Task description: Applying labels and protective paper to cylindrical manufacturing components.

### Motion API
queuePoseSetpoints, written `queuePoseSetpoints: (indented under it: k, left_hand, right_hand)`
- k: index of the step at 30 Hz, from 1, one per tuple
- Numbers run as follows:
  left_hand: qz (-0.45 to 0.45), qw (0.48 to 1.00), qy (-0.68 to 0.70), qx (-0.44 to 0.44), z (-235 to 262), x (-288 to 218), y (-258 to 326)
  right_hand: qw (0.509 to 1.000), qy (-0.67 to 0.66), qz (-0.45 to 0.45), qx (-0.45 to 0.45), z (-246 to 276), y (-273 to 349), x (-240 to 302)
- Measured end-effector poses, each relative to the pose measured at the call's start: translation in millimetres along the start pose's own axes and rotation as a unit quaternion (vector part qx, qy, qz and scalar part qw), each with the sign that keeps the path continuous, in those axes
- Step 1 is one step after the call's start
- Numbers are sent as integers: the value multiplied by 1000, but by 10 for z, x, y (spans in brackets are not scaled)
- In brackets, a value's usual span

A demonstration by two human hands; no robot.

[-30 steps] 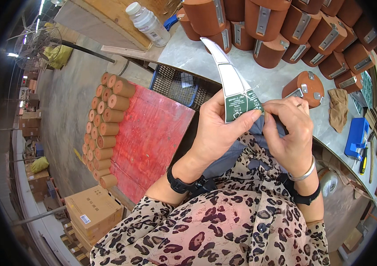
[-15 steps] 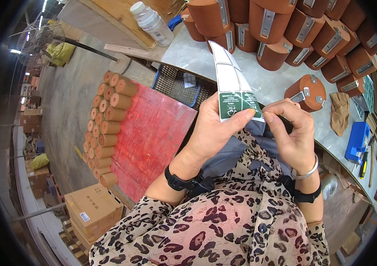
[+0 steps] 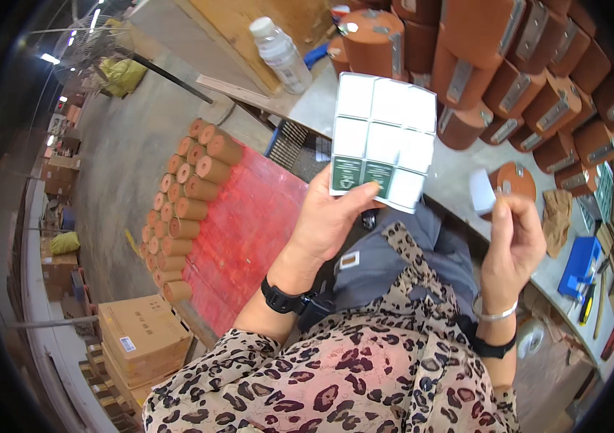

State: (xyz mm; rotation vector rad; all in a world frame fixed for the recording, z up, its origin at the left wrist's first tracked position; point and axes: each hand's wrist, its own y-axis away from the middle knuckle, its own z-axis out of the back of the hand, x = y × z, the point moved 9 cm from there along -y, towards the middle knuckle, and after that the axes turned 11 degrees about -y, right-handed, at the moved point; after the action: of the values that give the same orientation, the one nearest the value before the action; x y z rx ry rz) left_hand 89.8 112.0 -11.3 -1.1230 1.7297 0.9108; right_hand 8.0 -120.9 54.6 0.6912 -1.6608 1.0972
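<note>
A white sheet of stickers (image 3: 400, 141) is pinched in my left hand (image 3: 330, 216), its thumb lying over the lower edge. Two green printed labels (image 3: 363, 175) remain on its bottom row; the other squares are white. Between the thumb and fingertips of my right hand (image 3: 514, 242) is a single sticker (image 3: 481, 192), its pale side showing. Just behind that sticker, a reddish-brown wooden cylinder (image 3: 514, 179) with metal fittings stands on the grey table (image 3: 458, 187), partly hidden by it and by my fingers.
Stacked reddish-brown cylinders with metal strips (image 3: 530, 94) fill the table's back right. A plastic bottle (image 3: 281, 56) stands at the back left. To the right lie a brown cloth (image 3: 557, 220), a blue tool holder (image 3: 579, 263) and a screwdriver (image 3: 586, 307). Lighter cylinders (image 3: 199, 184) crowd a red board (image 3: 256, 216).
One green label has come off the sheet's lower right corner and is in my right hand, which has moved right, away from the sheet. The sheet now faces me flatter.
</note>
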Motion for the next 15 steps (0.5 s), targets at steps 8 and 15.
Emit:
queuePoseSetpoints:
  k: [8, 15]
  left_hand:
    - [-216, 933, -229, -176, 972, -828, -605]
    - [-179, 894, -376, -165, 1292, -659, -1579]
  right_hand:
    - [999, -2, -28, 30, -26, 99, -29]
    - [998, 30, -26, 52, -15, 207, -46]
